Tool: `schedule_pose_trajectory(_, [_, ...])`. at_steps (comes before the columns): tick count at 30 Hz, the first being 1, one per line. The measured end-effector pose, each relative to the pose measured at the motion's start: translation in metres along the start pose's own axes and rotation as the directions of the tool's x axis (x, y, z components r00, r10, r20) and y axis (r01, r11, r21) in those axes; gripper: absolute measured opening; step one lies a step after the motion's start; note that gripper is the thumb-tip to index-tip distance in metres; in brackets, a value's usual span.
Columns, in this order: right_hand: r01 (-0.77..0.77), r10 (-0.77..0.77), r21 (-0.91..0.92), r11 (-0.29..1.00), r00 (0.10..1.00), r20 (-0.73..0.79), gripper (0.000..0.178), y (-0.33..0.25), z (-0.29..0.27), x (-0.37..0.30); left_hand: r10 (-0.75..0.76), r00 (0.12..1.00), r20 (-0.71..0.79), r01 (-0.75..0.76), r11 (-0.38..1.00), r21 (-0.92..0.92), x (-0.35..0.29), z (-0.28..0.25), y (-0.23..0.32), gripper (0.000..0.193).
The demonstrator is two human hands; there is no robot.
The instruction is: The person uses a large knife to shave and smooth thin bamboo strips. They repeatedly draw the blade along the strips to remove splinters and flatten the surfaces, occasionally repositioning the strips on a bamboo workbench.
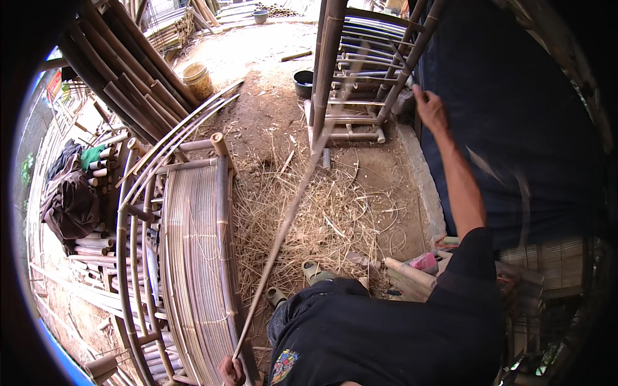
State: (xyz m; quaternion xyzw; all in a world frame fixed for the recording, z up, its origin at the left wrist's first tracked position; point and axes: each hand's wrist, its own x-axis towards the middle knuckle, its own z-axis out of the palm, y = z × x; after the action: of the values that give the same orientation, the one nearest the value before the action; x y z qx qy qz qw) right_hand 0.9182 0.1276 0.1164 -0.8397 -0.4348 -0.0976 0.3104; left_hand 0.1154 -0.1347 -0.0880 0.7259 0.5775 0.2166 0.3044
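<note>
My left hand (232, 371), low at the bottom edge, is closed around the near end of a long thin bamboo strip (278, 248). The strip slants up and away to the right, over shavings on the ground; its far part is blurred by motion and crosses in front of a bamboo rack. Out to the far right, my right hand (432, 114) is raised on an outstretched arm, fingers curled. Whatever it may hold is too small and blurred to name. Left of my legs stands a bamboo bench (196, 248) with a slatted top.
Bamboo shavings (309, 212) cover the ground ahead. The upright bamboo rack (328, 71) stands ahead, beside a dark cloth wall (502, 128). Dark bamboo poles (122, 71) lean at left, near a yellow bucket (197, 80). A black bucket (302, 83) sits by the rack. Cut bamboo (412, 275) lies at right.
</note>
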Motion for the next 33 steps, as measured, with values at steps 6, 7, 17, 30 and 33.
schedule_pose_trajectory(6, [0.047, -0.04, 0.163, 0.985, 0.998, -0.048, 0.067, -0.056, -0.003, -0.032, -0.28, 0.95, 0.135, 0.31, 0.886, -0.344, 0.077, 0.027, 0.058, 0.025])
schedule_pose_trajectory(7, [0.097, -0.092, 0.227, 0.969, 0.995, -0.032, 0.063, -0.072, 0.01, -0.056, -0.273, 0.949, 0.16, 0.316, 0.798, -0.513, 0.109, 0.033, 0.095, 0.027])
schedule_pose_trajectory(17, [0.76, -0.811, 0.394, 0.517, 0.582, -0.058, 0.062, -0.209, 0.077, -0.253, -0.093, 0.939, 0.33, 0.334, 0.458, -0.824, 0.267, 0.02, 0.258, 0.035])
schedule_pose_trajectory(30, [0.44, -0.582, 0.43, 0.788, 0.76, 0.29, 0.059, -0.209, 0.074, -0.242, -0.079, 0.957, 0.28, 0.283, 0.473, -0.834, 0.245, 0.02, 0.265, 0.037])
schedule_pose_trajectory(33, [0.636, -0.761, 0.485, 0.601, 0.641, 0.102, 0.061, -0.209, 0.069, -0.261, -0.056, 0.965, 0.255, 0.251, 0.477, -0.842, 0.243, 0.028, 0.255, 0.041])
